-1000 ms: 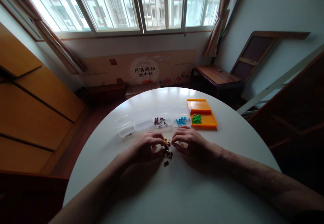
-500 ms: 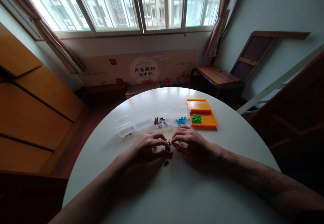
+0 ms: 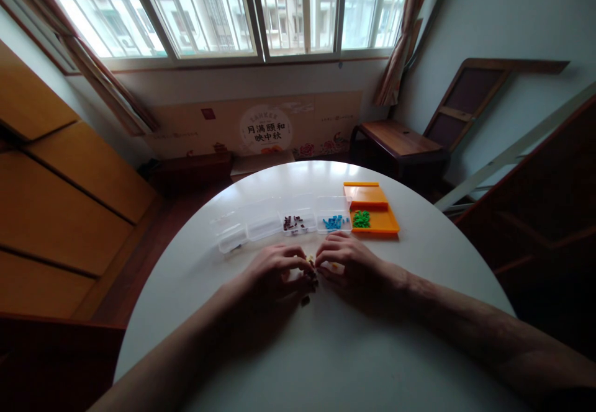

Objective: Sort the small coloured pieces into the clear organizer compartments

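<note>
On the round white table (image 3: 326,350), a pile of small bricks (image 3: 310,273) is pinched by the left hand (image 3: 274,274) and right hand (image 3: 347,262).

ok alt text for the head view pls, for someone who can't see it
Two bare hands, left hand and right hand, meet over a small pile of tiny pieces on a round white table. Behind them sit clear boxes and an orange tray holding green pieces.

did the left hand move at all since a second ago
Yes, slightly. The left hand has slid right toward the right hand, covering more of the small loose pieces, judged against the clear boxes, which stayed put.
</note>
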`<action>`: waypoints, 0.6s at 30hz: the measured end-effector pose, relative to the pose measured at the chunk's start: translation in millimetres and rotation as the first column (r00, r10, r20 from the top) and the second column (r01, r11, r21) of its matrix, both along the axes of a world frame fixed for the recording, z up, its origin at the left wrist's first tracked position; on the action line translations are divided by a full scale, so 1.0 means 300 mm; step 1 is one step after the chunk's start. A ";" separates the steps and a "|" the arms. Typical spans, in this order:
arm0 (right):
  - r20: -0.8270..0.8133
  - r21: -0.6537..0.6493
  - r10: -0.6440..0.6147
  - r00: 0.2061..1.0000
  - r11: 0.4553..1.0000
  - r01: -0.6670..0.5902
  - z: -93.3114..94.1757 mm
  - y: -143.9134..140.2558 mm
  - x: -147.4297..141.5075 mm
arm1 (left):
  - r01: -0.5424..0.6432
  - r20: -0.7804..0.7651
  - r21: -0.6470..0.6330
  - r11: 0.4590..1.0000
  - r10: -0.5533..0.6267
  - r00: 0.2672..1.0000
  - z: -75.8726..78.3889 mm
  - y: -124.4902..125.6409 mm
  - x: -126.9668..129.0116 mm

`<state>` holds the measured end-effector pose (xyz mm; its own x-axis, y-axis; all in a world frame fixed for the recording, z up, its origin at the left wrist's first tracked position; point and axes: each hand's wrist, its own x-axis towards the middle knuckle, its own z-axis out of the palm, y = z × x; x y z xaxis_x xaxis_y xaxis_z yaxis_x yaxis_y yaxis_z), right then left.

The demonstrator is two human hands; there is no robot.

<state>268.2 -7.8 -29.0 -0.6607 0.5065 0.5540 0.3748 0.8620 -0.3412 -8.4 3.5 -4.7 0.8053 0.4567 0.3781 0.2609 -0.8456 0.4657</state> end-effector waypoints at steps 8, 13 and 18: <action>-0.004 0.025 0.016 1.000 1.000 -0.016 -0.001 0.004 -0.002 | -0.059 0.057 0.056 0.997 0.056 0.997 -0.045 0.011 0.012; -0.016 0.043 0.002 1.000 0.999 -0.001 -0.009 0.008 -0.002 | -0.144 0.187 -0.055 0.988 0.152 0.970 -0.058 0.001 0.032; -0.048 0.070 -0.023 0.999 0.997 0.026 0.002 0.001 -0.008 | -0.113 0.243 -0.196 0.974 0.160 0.957 -0.029 -0.010 0.047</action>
